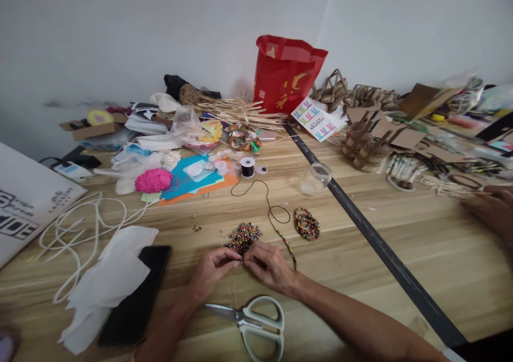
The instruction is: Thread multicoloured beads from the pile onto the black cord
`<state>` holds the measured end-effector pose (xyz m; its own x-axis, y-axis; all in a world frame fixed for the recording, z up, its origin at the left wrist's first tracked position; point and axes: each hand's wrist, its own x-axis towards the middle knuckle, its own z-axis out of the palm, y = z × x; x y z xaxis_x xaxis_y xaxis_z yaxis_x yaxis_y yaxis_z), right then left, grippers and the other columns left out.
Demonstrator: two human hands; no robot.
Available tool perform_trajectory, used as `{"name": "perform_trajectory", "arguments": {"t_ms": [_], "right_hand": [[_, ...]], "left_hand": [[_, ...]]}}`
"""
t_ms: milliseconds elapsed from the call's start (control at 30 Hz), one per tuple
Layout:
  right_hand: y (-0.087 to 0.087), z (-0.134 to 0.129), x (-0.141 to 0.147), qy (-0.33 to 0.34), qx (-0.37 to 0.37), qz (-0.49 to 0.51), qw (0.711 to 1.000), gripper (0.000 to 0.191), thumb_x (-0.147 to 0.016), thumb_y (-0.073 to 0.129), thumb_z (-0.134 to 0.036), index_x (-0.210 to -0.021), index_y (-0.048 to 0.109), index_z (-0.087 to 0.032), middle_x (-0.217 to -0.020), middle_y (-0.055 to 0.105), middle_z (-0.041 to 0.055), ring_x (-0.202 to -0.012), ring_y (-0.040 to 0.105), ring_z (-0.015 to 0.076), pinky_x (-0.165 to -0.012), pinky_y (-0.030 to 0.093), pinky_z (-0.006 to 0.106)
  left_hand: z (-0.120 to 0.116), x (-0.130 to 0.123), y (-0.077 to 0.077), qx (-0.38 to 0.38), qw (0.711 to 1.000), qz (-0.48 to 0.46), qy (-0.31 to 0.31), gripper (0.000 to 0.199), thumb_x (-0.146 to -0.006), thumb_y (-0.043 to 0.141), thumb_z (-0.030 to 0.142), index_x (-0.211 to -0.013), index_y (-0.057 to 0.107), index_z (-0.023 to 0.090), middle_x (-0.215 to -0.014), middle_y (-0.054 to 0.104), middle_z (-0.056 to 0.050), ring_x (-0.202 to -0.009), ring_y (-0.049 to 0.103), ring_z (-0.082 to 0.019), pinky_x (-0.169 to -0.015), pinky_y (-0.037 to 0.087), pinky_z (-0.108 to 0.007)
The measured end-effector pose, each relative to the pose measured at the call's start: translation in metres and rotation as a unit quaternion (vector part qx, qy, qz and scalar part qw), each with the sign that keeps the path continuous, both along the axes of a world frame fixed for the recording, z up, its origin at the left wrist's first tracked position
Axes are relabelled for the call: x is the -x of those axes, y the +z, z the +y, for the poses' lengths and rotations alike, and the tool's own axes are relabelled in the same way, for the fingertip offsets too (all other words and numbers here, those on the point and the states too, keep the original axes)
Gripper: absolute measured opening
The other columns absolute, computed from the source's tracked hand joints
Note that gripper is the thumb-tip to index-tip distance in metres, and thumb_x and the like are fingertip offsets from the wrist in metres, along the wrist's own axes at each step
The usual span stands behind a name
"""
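My left hand (pixel 214 270) and my right hand (pixel 270 266) meet fingertip to fingertip, both pinched closed over a tiny dark bit, too small to make out clearly. A black cord (pixel 267 194) runs from a spool (pixel 247 166) to a strung row of colourful beads (pixel 285 239), which passes under my right hand. Just beyond my fingers lies a pile of loose multicoloured beads (pixel 243 236). To the right of the strand rests a coiled beaded bracelet (pixel 306 224). Scissors (pixel 256 322) with pale handles lie below my hands, blades toward the left.
A glass jar (pixel 316 179) stands beyond the bracelet. On the left are a black phone (pixel 138 292), white paper (pixel 108 282) and a white cable (pixel 94 244). Pink yarn (pixel 154 181) and a red bag (pixel 286 76) sit farther back. Another person's hand (pixel 491 207) is at right.
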<state>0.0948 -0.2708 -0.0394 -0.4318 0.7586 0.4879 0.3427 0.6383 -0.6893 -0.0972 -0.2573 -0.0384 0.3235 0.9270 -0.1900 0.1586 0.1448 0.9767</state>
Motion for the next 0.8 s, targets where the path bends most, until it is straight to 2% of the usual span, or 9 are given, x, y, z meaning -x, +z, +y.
{"name": "perform_trajectory", "arguments": {"t_ms": [367, 800], "right_hand": [[0.0012, -0.0001, 0.0002, 0.001, 0.000, -0.008, 1.000, 0.016, -0.091, 0.045, -0.020, -0.081, 0.057, -0.017, -0.073, 0.058, 0.0044, -0.066, 0.054, 0.0137, -0.058, 0.042, 0.022], [0.0005, -0.0005, 0.0005, -0.002, -0.005, -0.001, 1.000, 0.015, -0.091, 0.046, -0.019, -0.081, 0.057, -0.017, -0.073, 0.058, 0.0044, -0.065, 0.054, 0.0136, -0.057, 0.042, 0.021]], "left_hand": [[0.0006, 0.0005, -0.0044, -0.012, 1.000, 0.004, -0.005, 0.014, -0.065, 0.072, 0.026, -0.074, 0.071, 0.015, -0.073, 0.073, -0.004, -0.069, 0.065, -0.019, -0.068, 0.050, -0.028], [0.0001, -0.0005, -0.0011, -0.006, 1.000, -0.005, -0.004, 0.015, -0.064, 0.073, 0.027, -0.073, 0.072, 0.015, -0.072, 0.074, -0.004, -0.068, 0.064, -0.018, -0.066, 0.049, -0.026]]}}
